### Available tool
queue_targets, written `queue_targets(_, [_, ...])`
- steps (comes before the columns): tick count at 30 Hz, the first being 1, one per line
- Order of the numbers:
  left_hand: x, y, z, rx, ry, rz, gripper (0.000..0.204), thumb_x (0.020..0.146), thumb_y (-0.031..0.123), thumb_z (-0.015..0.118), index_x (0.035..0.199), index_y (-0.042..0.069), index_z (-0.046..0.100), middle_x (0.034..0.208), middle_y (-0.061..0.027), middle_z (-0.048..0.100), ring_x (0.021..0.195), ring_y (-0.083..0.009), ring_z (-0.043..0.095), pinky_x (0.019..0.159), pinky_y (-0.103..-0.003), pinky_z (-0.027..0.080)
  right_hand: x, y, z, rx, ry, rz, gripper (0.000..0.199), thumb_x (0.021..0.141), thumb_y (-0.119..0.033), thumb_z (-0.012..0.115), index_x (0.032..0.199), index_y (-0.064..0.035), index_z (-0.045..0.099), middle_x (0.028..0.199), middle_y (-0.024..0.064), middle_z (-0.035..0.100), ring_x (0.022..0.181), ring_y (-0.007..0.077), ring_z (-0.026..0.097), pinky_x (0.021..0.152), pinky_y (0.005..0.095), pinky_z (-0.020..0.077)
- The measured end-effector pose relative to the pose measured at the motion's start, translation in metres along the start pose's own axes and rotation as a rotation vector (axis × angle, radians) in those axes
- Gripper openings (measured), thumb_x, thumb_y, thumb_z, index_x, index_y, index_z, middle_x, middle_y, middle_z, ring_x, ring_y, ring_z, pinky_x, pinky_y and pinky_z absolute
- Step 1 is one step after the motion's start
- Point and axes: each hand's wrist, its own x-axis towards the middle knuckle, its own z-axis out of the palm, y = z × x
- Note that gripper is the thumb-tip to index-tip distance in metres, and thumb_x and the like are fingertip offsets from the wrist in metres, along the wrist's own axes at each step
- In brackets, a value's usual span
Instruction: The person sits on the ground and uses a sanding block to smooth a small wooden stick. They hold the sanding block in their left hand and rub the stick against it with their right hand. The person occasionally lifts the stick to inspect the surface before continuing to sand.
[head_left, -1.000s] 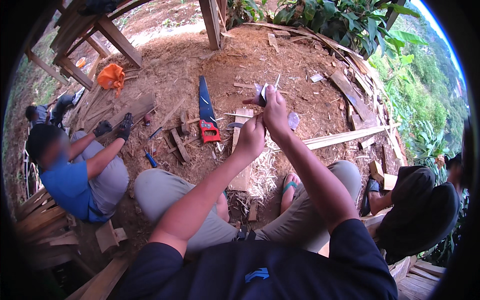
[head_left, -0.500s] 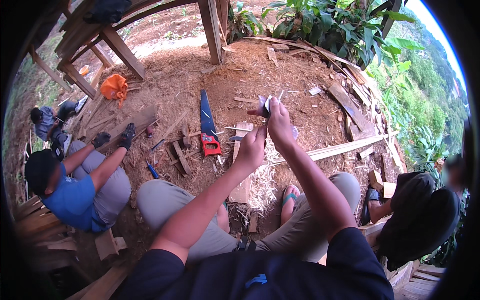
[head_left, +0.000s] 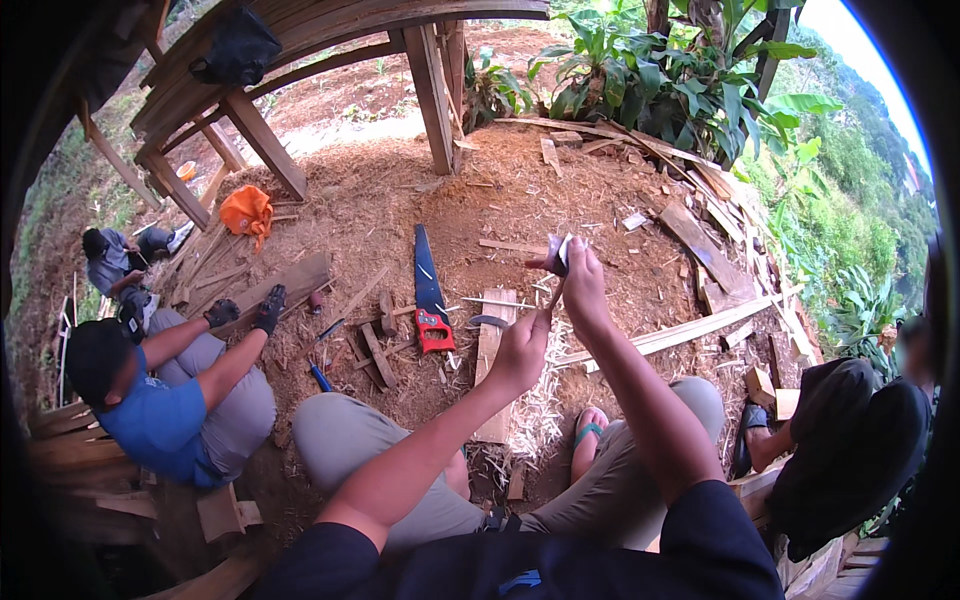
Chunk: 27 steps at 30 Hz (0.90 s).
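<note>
In front of me, both hands are raised and close together over the wood shavings. My left hand [head_left: 522, 350] is closed round the lower end of a thin brown wooden piece [head_left: 556, 294]. Just above it, my right hand [head_left: 585, 290] pinches a small folded sheet [head_left: 551, 248], pale grey and white, against the piece's upper end. The fingers partly hide the sheet, and its material is too small to make out. Below lies a wooden board [head_left: 492, 375] with a curved blade [head_left: 488, 321] on it. Left of the board is a handsaw [head_left: 430, 290] with a red handle.
A person in a blue shirt [head_left: 165, 415] and dark gloves handles a plank [head_left: 290, 285] at left; another person sits farther back. Someone in dark trousers [head_left: 850, 450] sits at right. A blue-handled tool [head_left: 320, 377], an orange bag [head_left: 246, 213] and scrap wood [head_left: 705, 245] lie around.
My view has tilted upward, so the ground and my hands appear lower in the picture. Both hands keep the same hold on the wooden piece and the sheet.
</note>
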Motion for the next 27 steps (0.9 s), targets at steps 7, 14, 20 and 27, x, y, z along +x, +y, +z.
queue_targets(7, [-0.002, 0.008, 0.002, 0.102, 0.066, 0.017, 0.042, 0.111, 0.034, 0.047, 0.091, -0.001, 0.057, 0.066, -0.0099, 0.054, 0.060, -0.0180, 0.051, 0.058, -0.040, 0.041, 0.009, -0.002, -0.004, 0.079, 0.030, 0.019, 0.042, 0.115, -0.031, 0.027, 0.097, -0.0039, 0.054, 0.085, 0.0123, 0.069, 0.093, 0.0253, 0.075, 0.087, 0.0363, 0.0525])
queue_targets(14, [-0.001, 0.008, 0.002, 0.113, 0.057, 0.077, 0.039, 0.110, 0.031, 0.050, 0.089, -0.001, 0.056, 0.064, -0.0107, 0.053, 0.059, -0.0166, 0.050, 0.058, -0.039, 0.041, 0.021, -0.012, -0.012, 0.025, 0.074, -0.004, 0.047, 0.115, -0.035, 0.026, 0.097, -0.0027, 0.054, 0.081, 0.0100, 0.066, 0.096, 0.0267, 0.074, 0.095, 0.0405, 0.0492])
queue_targets(20, [0.003, 0.010, -0.002, -0.070, 0.063, 0.031, 0.038, 0.111, 0.031, 0.047, 0.092, 0.000, 0.057, 0.064, -0.0071, 0.054, 0.058, -0.0149, 0.053, 0.056, -0.037, 0.041, -0.002, -0.004, 0.006, 0.135, -0.003, 0.077, 0.044, 0.115, -0.035, 0.030, 0.101, -0.0023, 0.054, 0.083, 0.0126, 0.068, 0.093, 0.0267, 0.074, 0.088, 0.0353, 0.0536])
queue_targets(27, [0.007, 0.010, -0.006, -0.158, 0.029, 0.009, 0.040, 0.112, 0.032, 0.043, 0.091, 0.000, 0.057, 0.064, -0.0007, 0.046, 0.060, -0.0112, 0.045, 0.056, -0.035, 0.038, -0.005, -0.008, 0.008, 0.041, 0.032, -0.019, 0.047, 0.115, -0.038, 0.026, 0.094, -0.0068, 0.054, 0.092, 0.0197, 0.076, 0.089, 0.0249, 0.072, 0.090, 0.0390, 0.0487])
